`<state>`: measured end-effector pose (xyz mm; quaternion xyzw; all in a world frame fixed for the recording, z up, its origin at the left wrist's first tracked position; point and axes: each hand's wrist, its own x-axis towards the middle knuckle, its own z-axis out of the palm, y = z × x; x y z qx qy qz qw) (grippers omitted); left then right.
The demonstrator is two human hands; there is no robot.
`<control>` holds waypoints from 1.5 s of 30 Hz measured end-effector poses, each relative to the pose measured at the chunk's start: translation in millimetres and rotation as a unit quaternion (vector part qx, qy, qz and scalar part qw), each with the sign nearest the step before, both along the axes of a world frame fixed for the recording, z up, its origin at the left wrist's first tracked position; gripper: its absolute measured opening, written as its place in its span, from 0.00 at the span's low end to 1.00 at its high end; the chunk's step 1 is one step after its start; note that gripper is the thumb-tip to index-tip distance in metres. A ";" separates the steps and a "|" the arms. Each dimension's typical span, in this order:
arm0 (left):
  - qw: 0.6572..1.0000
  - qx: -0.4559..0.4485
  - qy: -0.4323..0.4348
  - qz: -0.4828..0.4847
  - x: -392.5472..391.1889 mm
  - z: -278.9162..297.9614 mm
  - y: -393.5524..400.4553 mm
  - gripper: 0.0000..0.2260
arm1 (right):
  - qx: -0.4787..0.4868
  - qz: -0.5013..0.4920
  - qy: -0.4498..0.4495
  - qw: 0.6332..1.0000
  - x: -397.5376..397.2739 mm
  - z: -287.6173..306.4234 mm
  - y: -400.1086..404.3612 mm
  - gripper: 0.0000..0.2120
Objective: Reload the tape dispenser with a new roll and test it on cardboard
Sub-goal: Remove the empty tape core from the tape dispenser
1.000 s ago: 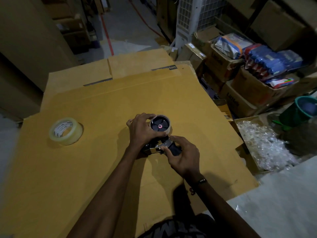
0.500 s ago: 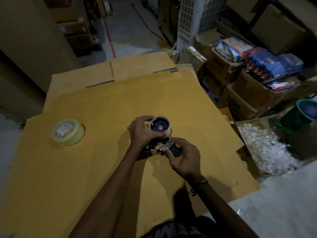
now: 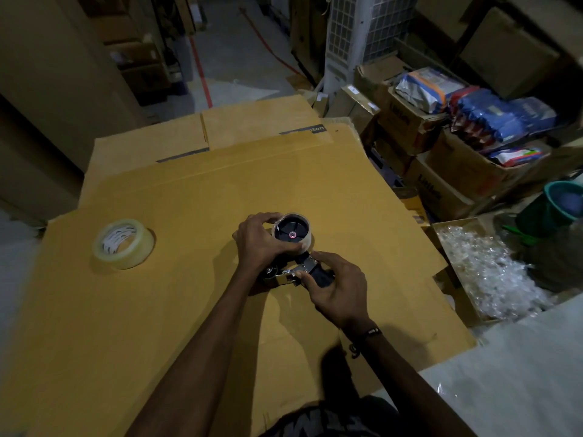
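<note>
A hand-held tape dispenser point(image 3: 291, 274) with a metal front and dark handle lies on the flattened cardboard point(image 3: 189, 310) in the middle of the view. On its black hub sits a thin, nearly spent roll core point(image 3: 307, 239). My left hand point(image 3: 258, 244) curls around that core from the left. Lower down, my right hand point(image 3: 337, 288) grips the dispenser's handle and metal plate. A full roll of clear tape point(image 3: 123, 243) lies flat on the cardboard, apart, at the left.
Open cartons with blue and grey packets point(image 3: 492, 118) stack at the right. A box of crumpled clear plastic point(image 3: 492, 272) and a green bucket point(image 3: 555, 206) sit at the right edge. A white fan cage point(image 3: 362, 29) stands behind; bare floor lies at the lower right.
Both hands and the dispenser keep their grip and place; the camera has tipped slightly, so the scene has slid a little lower in view.
</note>
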<state>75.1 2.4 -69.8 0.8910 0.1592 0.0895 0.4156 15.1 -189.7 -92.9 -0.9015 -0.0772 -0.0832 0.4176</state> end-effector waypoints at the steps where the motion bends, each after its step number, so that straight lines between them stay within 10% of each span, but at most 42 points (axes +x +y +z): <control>1: 1.000 -0.003 -0.002 0.000 -0.2 -0.7 0.5 0.36 | 0.001 0.000 0.003 1.000 0.0 -0.3 0.1 0.24; 22: 0.998 0.018 0.045 -0.027 -2.0 0.6 2.0 0.38 | -0.016 0.012 0.023 1.000 7.0 7.4 -5.0 0.28; 31: 0.993 0.052 0.096 0.046 10.2 12.7 8.7 0.16 | -0.033 -0.049 0.085 0.995 93.2 40.9 2.8 0.20; 45: 0.986 0.066 0.133 0.081 17.1 15.8 -2.5 0.13 | -0.087 -0.010 0.228 0.970 135.4 28.4 36.1 0.13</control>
